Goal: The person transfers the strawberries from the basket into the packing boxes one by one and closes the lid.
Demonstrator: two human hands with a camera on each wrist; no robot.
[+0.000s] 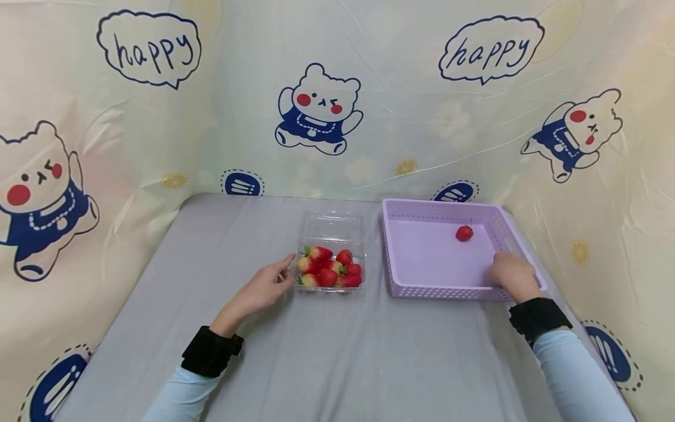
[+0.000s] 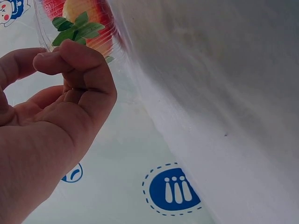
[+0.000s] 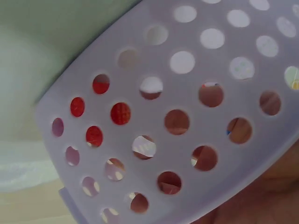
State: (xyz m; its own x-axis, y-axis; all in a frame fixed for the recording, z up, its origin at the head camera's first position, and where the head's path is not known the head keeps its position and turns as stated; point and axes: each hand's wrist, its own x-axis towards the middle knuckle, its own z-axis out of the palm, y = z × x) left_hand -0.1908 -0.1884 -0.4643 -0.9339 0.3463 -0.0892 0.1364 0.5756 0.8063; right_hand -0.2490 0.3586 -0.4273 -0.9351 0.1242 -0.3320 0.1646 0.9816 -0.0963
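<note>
A clear plastic box [image 1: 331,289] with its lid raised holds several red strawberries [image 1: 327,276], some with pale tops and green leaves. My left hand [image 1: 268,285] is at its left side, fingers loosely bent, fingertips right at the wall. In the left wrist view, a leafy strawberry [image 2: 88,30] shows through the plastic. My right hand [image 1: 512,274] reaches down inside the front right corner of a purple basket [image 1: 437,291]. Through the basket's holes in the right wrist view, a red strawberry [image 3: 120,113] shows at my bent fingers; the wall hides most of this grip.
Another strawberry [image 1: 464,234] lies on the basket floor toward the back right. A grey cloth [image 1: 337,351] covers the table. A printed curtain [image 1: 401,105] with bear drawings hangs behind and at both sides.
</note>
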